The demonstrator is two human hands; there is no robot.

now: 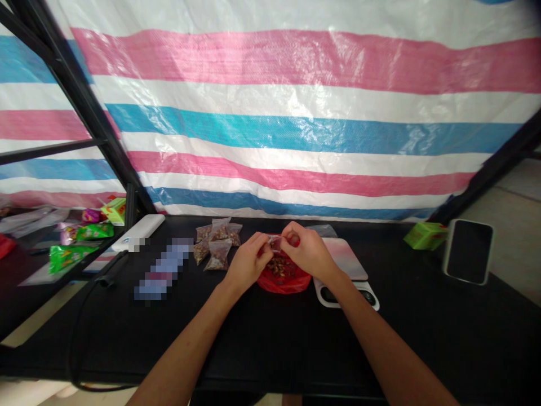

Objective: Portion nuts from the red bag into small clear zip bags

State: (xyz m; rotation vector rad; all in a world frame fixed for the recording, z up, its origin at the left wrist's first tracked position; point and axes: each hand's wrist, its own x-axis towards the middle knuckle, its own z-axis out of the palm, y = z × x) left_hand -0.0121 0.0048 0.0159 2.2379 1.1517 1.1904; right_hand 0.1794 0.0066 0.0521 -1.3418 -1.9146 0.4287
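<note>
My left hand (247, 262) and my right hand (306, 248) meet above a red plastic bag (284, 280) that holds brown nut-like bits. Both hands pinch a small clear plastic pouch (275, 242) between their fingertips, right over the red bag. The pouch is partly hidden by the fingers. Several small filled pouches (217, 242) lie in a cluster just left of my left hand on the black table (270, 338).
A small white kitchen scale (350, 270) sits right of the red bag, under my right wrist. A green box (425, 235) and a dark phone (469, 251) stand at the right. A white flat device (141, 230), a black cable (84, 316) and snack packets (80, 239) lie left.
</note>
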